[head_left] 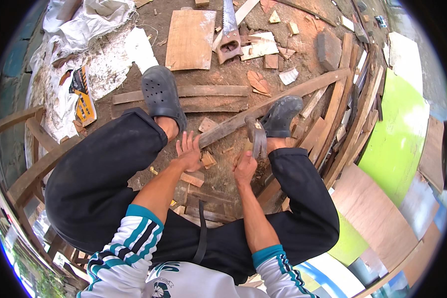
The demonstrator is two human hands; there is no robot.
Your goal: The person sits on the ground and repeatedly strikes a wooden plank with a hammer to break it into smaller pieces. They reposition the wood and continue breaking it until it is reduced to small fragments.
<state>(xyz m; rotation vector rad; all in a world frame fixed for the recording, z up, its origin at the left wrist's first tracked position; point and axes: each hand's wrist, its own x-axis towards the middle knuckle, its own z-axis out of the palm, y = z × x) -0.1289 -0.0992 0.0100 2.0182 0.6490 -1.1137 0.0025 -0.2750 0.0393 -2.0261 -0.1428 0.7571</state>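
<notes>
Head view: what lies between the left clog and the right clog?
In the head view, part of the short weathered timber and, nearer the right clog, the long slanting wooden beam.

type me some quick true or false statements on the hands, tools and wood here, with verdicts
1. The right hand holds a hammer. True.
2. The saw lies to the right of the rectangular board. True.
3. The left hand grips the saw's handle. False: its fingers are spread at the near end of the long beam.
4. Both shoes are bright yellow. False: they are dark clogs.
5. A green sheet lies on the right. True.
</notes>
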